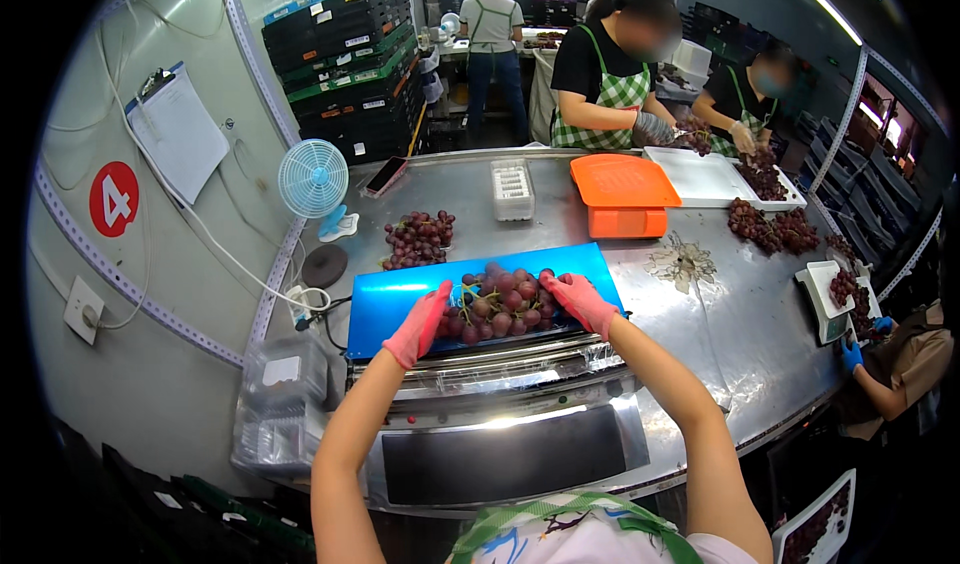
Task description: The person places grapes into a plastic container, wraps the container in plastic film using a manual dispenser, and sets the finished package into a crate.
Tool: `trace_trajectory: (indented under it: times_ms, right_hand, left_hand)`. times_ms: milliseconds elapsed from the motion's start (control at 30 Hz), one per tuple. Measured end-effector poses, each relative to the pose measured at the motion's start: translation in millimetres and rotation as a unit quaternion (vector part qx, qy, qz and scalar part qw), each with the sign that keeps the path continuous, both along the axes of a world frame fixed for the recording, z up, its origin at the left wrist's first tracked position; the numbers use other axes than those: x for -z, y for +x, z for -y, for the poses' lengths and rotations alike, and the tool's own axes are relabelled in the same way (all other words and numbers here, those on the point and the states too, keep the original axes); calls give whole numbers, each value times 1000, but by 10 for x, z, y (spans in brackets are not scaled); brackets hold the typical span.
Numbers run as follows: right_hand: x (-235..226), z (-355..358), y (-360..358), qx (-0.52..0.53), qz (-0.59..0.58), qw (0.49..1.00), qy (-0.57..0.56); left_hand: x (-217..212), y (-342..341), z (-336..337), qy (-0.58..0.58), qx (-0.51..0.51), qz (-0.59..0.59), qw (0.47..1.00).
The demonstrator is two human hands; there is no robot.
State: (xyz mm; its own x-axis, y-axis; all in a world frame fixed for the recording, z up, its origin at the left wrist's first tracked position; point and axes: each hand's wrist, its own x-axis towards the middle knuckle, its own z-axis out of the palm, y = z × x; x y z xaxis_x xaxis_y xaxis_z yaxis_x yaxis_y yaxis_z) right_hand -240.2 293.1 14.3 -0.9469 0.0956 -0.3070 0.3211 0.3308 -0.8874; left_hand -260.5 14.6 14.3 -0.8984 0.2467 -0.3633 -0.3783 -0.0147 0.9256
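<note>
Head view, left hand: the pink-gloved left hand (420, 326) is partly curled at the left end of the grapes (503, 306); whether its fingers grip anything cannot be told.
Right hand: the pink-gloved right hand (583, 302) has thumb and fingers close together at the right end of the grapes; its hold is also too unclear to tell.
Grapes: dark red, with green stems, lying between the hands over the blue plate (385, 299).
Near edge: clear film (490, 364) lies just in front of the plate, and a black panel (505, 454) nearer the person.
Behind the plate: a second bunch (418, 240) sits on the metal bench (700, 314), left of some clear boxes (513, 192) and an orange scale (625, 192).
Left side: a blue fan (313, 179) stands near a phone (385, 177); stacked clear tubs (283, 394) sit nearer the person.
Across the bench: a co-worker in a checked apron (615, 104) handles grapes above a white tray (690, 176).
</note>
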Motion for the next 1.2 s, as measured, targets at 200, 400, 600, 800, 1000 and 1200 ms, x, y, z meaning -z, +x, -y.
trace_trajectory:
  times_ms: [200,400,600,800,1000,1200]
  right_hand:
    - [-105,-286,640,48,-175,958,221]
    - [63,-596,1276,11,-130,873,469]
    - [207,-359,1305,32,-122,848,515]
    - [333,-286,1152,42,-123,891,435]
    - [94,-769,1477,52,-38,967,-245]
    - [-320,-734,2087,42,-150,853,-498]
  left_hand:
    - [-9,641,342,-258,-130,-314,904]
    - [195,1167,546,-600,-114,-349,710]
    - [260,1208,314,-741,-46,-236,626]
    - [421,1147,380,-566,-143,-212,784]
    - [-83,1459,922,-170,-154,-166,959]
    - [-654,1807,865,275,-131,32,952]
